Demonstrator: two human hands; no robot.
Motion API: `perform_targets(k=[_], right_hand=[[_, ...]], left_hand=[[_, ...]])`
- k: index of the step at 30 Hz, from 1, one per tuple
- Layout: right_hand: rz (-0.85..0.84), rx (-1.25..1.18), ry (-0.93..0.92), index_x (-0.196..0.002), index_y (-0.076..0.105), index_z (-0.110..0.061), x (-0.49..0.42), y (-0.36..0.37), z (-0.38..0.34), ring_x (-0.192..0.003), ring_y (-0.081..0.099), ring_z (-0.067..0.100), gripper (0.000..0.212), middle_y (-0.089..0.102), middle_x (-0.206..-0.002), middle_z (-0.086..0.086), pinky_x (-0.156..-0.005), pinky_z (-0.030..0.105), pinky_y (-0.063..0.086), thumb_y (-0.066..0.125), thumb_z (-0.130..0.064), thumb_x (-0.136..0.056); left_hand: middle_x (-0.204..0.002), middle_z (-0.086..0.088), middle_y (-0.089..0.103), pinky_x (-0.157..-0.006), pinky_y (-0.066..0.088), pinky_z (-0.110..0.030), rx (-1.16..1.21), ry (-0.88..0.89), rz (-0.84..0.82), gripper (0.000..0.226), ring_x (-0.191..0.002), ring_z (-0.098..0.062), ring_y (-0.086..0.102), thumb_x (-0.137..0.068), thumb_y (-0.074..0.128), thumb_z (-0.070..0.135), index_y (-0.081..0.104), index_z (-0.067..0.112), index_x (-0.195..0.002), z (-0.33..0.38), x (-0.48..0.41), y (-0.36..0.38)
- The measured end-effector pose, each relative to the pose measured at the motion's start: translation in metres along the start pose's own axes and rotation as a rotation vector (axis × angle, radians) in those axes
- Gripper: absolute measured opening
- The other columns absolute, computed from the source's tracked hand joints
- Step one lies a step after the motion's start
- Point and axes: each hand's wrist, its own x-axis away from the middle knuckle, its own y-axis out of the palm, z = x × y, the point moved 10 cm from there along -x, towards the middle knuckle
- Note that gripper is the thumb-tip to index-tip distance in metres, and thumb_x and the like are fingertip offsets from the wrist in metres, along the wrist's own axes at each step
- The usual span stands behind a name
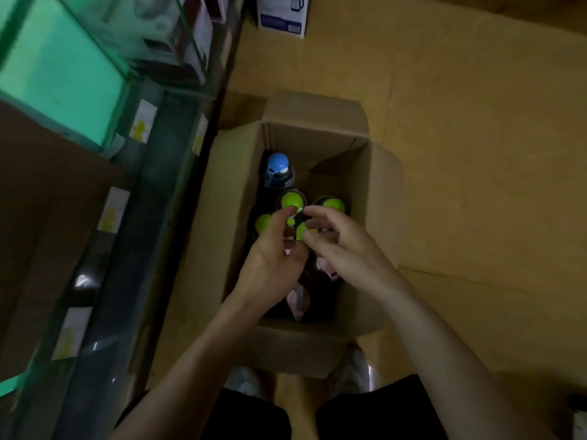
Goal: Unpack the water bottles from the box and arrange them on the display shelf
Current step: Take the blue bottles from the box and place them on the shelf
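Note:
An open cardboard box (228,198) stands on the floor between my feet and the shelf. Inside stand several dark water bottles: one with a blue cap (278,166) at the far end, several with lime-green caps (291,198), and pink-capped ones (298,300) nearer me. Both hands are over the middle of the box. My left hand (273,252) and my right hand (336,246) curl their fingers around one green-capped bottle (300,231), whose body is hidden beneath them.
The glass display shelf (104,192) with yellow price tags runs along the left, with boxed goods at its far end. A white kettle box (282,14) stands on the cardboard-covered floor beyond the box. My shoes show at the bottom.

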Motion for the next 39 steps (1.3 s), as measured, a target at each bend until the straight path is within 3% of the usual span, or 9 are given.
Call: perform_targets(k=[3,6,14,16,18,24,29,33,39], right_hand=[[-0.008,0.066,-0.023,-0.145,0.052,-0.030,-0.029,0.002,0.019,-0.111,0.061,0.003,0.043,0.058,-0.129,-0.010,-0.100,0.029,0.051,0.061,-0.030,-0.102],[-0.033,0.165,-0.037,-0.147,0.049,-0.032,-0.059,0.001,0.029,-0.114,0.060,0.007,0.046,0.056,-0.130,-0.010,-0.101,0.031,0.050,0.062,-0.031,-0.102],[-0.104,0.374,-0.107,-0.152,0.042,-0.029,-0.128,0.005,0.026,-0.112,0.053,0.008,0.053,0.049,-0.125,-0.011,-0.095,0.027,0.045,0.059,-0.036,-0.103],[-0.100,0.383,-0.128,-0.148,0.045,-0.029,-0.141,0.007,0.025,-0.115,0.056,0.010,0.050,0.051,-0.117,-0.014,-0.096,0.029,0.046,0.061,-0.035,-0.102],[-0.098,0.371,-0.122,-0.143,0.050,-0.030,-0.152,0.008,0.027,-0.109,0.060,0.012,0.045,0.055,-0.110,-0.015,-0.097,0.035,0.052,0.063,-0.034,-0.101],[-0.063,0.372,-0.086,-0.147,0.048,-0.020,-0.176,0.008,0.028,-0.117,0.059,0.018,0.048,0.058,-0.125,0.000,-0.104,0.043,0.052,0.062,-0.030,-0.101],[-0.034,0.369,-0.029,-0.154,0.040,-0.019,-0.187,0.008,0.039,-0.127,0.056,0.020,0.057,0.056,-0.142,0.004,-0.108,0.039,0.048,0.061,-0.031,-0.102],[-0.022,0.369,0.002,-0.153,0.041,-0.020,-0.195,0.009,0.049,-0.128,0.056,0.022,0.056,0.056,-0.143,0.005,-0.106,0.036,0.047,0.061,-0.030,-0.101],[-0.022,0.397,-0.005,-0.152,0.044,-0.021,-0.201,0.012,0.052,-0.128,0.056,0.023,0.058,0.057,-0.142,0.006,-0.104,0.035,0.047,0.063,-0.034,-0.100]], left_hand=[[-0.117,0.011,0.060,-0.092,0.057,-0.035,-0.026,0.014,0.008,0.056,-0.107,-0.005,0.064,-0.099,0.059,0.022,0.038,0.030,-0.150,-0.020,-0.030,0.007],[-0.116,0.012,0.055,-0.079,0.047,-0.010,-0.071,0.022,0.031,0.052,-0.108,-0.006,0.061,-0.098,0.062,0.021,0.042,0.029,-0.146,-0.037,-0.059,0.006],[-0.143,-0.008,0.043,-0.105,0.049,-0.044,-0.223,0.014,0.059,0.064,-0.121,-0.027,0.058,-0.087,0.058,0.042,0.046,0.021,-0.146,-0.058,-0.143,0.005],[-0.142,-0.012,0.046,-0.105,0.047,-0.041,-0.226,0.035,0.073,0.070,-0.122,-0.031,0.058,-0.081,0.057,0.047,0.048,0.020,-0.144,-0.060,-0.158,0.004],[-0.147,-0.013,0.038,-0.105,0.039,-0.033,-0.235,-0.017,0.072,0.062,-0.128,-0.033,0.052,-0.092,0.060,0.030,0.041,0.019,-0.150,-0.070,-0.170,0.004],[-0.154,-0.018,0.036,-0.111,0.038,-0.039,-0.151,-0.062,0.133,0.073,-0.138,-0.036,0.045,-0.097,0.063,0.030,0.025,0.016,-0.158,-0.083,-0.203,0.000],[-0.164,-0.014,0.019,-0.119,0.029,-0.041,-0.103,-0.096,0.069,0.087,-0.148,-0.033,0.031,-0.097,0.062,0.035,0.008,0.023,-0.163,-0.094,-0.215,0.012],[-0.165,-0.013,0.022,-0.121,0.028,-0.044,-0.024,-0.088,0.093,0.099,-0.150,-0.030,0.030,-0.095,0.067,0.036,-0.003,0.019,-0.162,-0.101,-0.225,0.012],[-0.141,-0.016,0.056,-0.103,0.045,-0.037,-0.024,-0.105,0.167,0.057,-0.129,-0.030,0.055,-0.097,0.063,0.013,0.036,0.004,-0.147,-0.110,-0.228,0.003]])
